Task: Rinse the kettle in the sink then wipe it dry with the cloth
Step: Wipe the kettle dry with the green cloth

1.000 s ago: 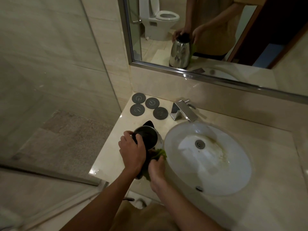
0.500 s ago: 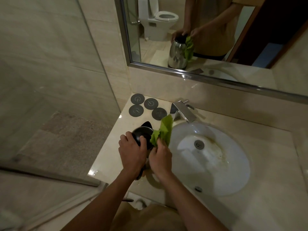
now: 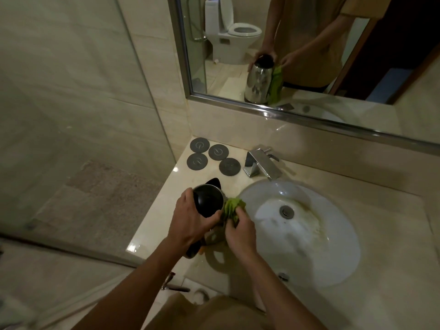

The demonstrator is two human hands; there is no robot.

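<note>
A steel kettle (image 3: pixel 208 202) with a black lid stands upright on the counter just left of the oval white sink (image 3: pixel 309 253). My left hand (image 3: pixel 190 222) grips the kettle around its top from the left. My right hand (image 3: pixel 239 228) holds a bunched green cloth (image 3: pixel 232 208) and presses it against the kettle's right side. The mirror shows the cloth hanging down the shiny kettle body. The kettle's lower body and handle are mostly hidden behind my hands.
Several dark round coasters (image 3: pixel 213 156) lie at the back left of the beige counter (image 3: pixel 154 225). A chrome tap (image 3: pixel 260 164) sits behind the sink. A glass shower panel (image 3: pixel 71 139) borders the counter's left edge. The mirror (image 3: pixel 309 55) spans the wall above.
My right hand with the cloth rose to the kettle's lid half a second ago, then slid back down along its right side. My left hand stays on the kettle's top.
</note>
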